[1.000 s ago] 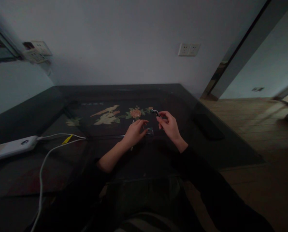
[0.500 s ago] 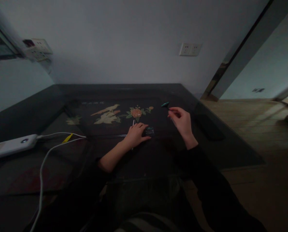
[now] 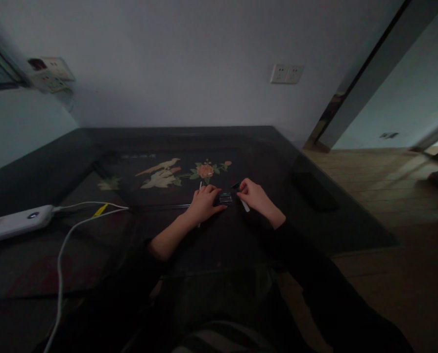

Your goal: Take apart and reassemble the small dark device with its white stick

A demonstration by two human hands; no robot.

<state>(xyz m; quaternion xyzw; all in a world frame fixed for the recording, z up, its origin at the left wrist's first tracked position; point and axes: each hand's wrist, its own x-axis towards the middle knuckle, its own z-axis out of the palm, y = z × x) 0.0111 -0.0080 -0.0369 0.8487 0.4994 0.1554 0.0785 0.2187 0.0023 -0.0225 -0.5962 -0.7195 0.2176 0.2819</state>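
My left hand (image 3: 204, 203) lies on the dark table, its thumb and fingers closed about the left end of a small dark, shiny rectangular case (image 3: 226, 198). A thin white stick (image 3: 200, 184) pokes out beyond these fingers; its middle is hidden under the hand. Just right of the case, my right hand (image 3: 255, 197) pinches a razor with a dark head (image 3: 235, 186) and a slim white handle (image 3: 245, 206). The head is near the case's upper right corner; whether they touch I cannot tell.
The dark glossy table (image 3: 241, 245) bears a flower-and-bird picture (image 3: 204, 170). At left lies a white power bank (image 3: 16, 220) with a white cable (image 3: 60, 264). A dark flat object (image 3: 313, 191) lies at right. A wall with sockets (image 3: 287, 73) stands behind.
My right hand has moved left and towards me, bringing the razor from beyond the case to its right side. The left hand stays on the case.
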